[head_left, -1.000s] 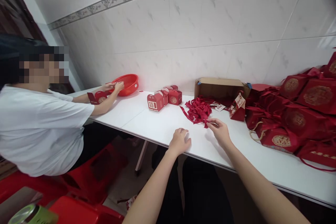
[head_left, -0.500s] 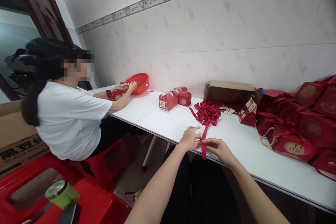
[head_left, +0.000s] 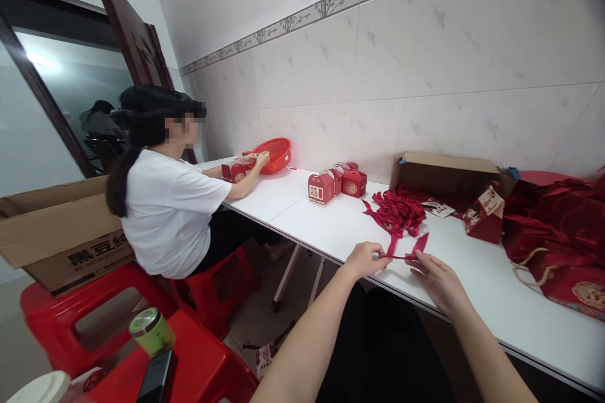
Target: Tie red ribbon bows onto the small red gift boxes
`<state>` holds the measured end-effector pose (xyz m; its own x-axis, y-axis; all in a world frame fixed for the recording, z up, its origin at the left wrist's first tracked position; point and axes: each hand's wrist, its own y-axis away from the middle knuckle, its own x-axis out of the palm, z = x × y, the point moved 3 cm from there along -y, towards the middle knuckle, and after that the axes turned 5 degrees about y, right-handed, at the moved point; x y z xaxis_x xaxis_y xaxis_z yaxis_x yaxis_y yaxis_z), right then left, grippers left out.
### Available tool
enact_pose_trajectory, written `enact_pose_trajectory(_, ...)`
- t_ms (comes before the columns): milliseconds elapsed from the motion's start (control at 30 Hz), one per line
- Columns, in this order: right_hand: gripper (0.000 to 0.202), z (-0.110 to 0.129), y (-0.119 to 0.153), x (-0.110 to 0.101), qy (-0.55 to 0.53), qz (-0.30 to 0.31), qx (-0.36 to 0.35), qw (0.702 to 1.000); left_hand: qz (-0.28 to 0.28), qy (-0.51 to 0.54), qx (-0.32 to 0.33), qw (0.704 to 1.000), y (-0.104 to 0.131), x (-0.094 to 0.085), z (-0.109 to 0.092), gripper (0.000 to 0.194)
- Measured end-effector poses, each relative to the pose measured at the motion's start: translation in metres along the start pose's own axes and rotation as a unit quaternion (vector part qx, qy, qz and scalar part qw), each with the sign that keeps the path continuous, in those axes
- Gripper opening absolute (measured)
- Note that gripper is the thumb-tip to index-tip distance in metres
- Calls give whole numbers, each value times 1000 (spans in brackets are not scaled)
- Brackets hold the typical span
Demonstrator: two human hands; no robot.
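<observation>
At the near table edge, my left hand (head_left: 366,260) pinches a dark red ribbon (head_left: 401,257). My right hand (head_left: 437,277) grips the same ribbon a little further right, with its short loose end (head_left: 420,243) standing up above the fingers. Between the two hands the strip is pulled level. From my left fingers, another stretch of ribbon runs back to a tangled heap of red ribbons (head_left: 401,213) on the white table (head_left: 326,233). Several small red gift boxes (head_left: 321,188) are lined up left of the heap.
Behind the heap stands an open cardboard box (head_left: 444,167); red gift bags (head_left: 558,239) crowd the right. A co-worker in a white shirt (head_left: 177,214) sits at left near a red basin (head_left: 278,156). A can (head_left: 152,330) and phone (head_left: 157,378) rest on a red stool (head_left: 203,359).
My right hand has moved right, apart from my left, drawing the ribbon sideways; its end, hanging down before, now points up. The view has turned left.
</observation>
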<state>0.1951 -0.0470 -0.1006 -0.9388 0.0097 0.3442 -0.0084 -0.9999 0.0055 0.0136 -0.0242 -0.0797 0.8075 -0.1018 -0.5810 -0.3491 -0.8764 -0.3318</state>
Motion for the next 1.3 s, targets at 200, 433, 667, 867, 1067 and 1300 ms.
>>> enact_pose_trajectory(200, 19, -4, -7, -14, -117, -77, 23, 990, -32, 54, -57, 996, 0, -1, 5, 34)
enact_pose_trajectory(433, 7, 4, -12, -15, -187, -91, 84, 974, -20, 142, -44, 989, -2, -14, -5, 37)
enact_pose_trajectory(667, 5, 26, -13, -20, -172, -96, 92, 976, 50, 248, -19, 967, 17, -46, -23, 40)
enact_pose_trajectory(867, 19, 65, -37, -58, -215, -221, 38, 951, 64, 248, -59, 965, 20, -75, -12, 43)
enact_pose_trajectory(1067, 29, 111, -19, -115, -250, -317, -58, 913, -125, 176, -143, 966, -25, -126, 62, 34)
enact_pose_trajectory(1300, 28, 74, 33, -151, -238, -372, -117, 889, -364, 29, -223, 904, -86, -180, 116, 88)
